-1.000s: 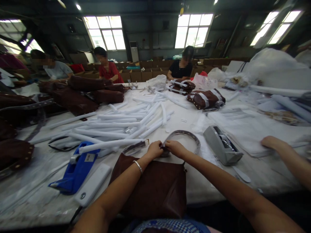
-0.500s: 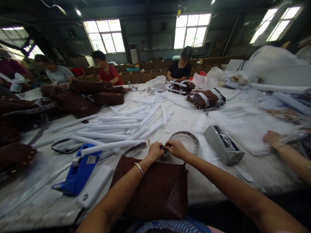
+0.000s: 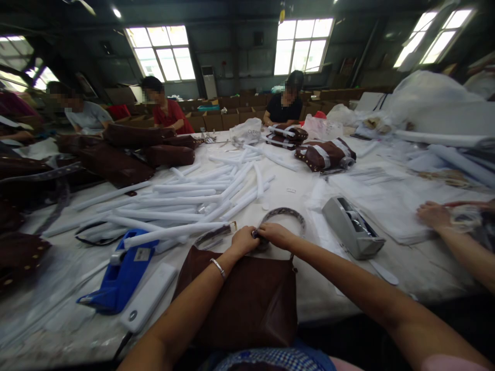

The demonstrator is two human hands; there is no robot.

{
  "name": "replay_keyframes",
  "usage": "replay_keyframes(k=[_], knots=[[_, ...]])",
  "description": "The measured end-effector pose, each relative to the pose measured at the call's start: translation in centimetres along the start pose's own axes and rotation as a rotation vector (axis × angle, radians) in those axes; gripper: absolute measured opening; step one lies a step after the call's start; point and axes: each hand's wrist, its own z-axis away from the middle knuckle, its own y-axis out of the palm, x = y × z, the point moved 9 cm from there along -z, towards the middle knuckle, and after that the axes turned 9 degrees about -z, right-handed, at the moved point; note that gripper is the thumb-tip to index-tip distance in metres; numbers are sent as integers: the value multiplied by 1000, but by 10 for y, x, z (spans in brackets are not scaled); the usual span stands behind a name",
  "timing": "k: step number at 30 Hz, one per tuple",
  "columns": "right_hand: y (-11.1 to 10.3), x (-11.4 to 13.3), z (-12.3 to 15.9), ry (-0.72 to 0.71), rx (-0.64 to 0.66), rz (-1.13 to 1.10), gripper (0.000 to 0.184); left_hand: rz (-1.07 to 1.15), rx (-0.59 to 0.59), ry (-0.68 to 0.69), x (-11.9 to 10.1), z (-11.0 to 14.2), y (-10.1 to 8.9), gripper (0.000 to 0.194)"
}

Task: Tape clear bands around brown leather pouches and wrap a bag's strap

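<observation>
Brown leather-like handbag lies on the table, directly before the person, and the left forearm crosses above it. The left hand and the right hand are close together just beyond the bag's upper edge, and the fingers of both are pinched on its strap; which small part they grip, I cannot tell. From the hands, the strap curves in a loop upon the table. On the left wrist is a silver-coloured bracelet. To the left of the bag lie a white oblong device and a blue tape dispenser; beyond these, many white tubes are heaped. To the right stands a grey tape dispenser; farther right is a co-worker's hand.
</observation>
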Motion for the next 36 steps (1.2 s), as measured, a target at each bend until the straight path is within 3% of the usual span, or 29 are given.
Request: replay_keyframes(k=[4, 9, 14, 18, 23, 26, 30, 32, 36], knots=[[-2, 1, -1, -24, -8, -19, 27, -34, -20, 1, 3, -2, -3, 34], [-9, -11, 15, 185, -154, -26, 21, -54, -48, -29, 6, -4, -5, 34], [-10, -25, 20, 296, -144, -22, 16, -63, -40, -47, 4, -3, -4, 33], [-12, -16, 5, 184, -111, 9, 12, -74, -46, -35, 2, 1, -6, 33], [-6, 1, -6, -35, -17, 28, 23, -95, -50, 11, 1, 1, -5, 33], [-7, 5, -6, -81, -6, 31, 23, -100, -46, 22, 2, -2, -4, 33], [-11, -3, 0, 66, -88, 54, 19, -101, -53, -9, 4, -3, -4, 34], [-10, -10, 7, 193, -117, 75, 28, -102, -59, -40, 6, -3, -4, 34], [4, -18, 16, 348, -63, 109, 35, -94, -50, -67, 9, -5, 0, 34]])
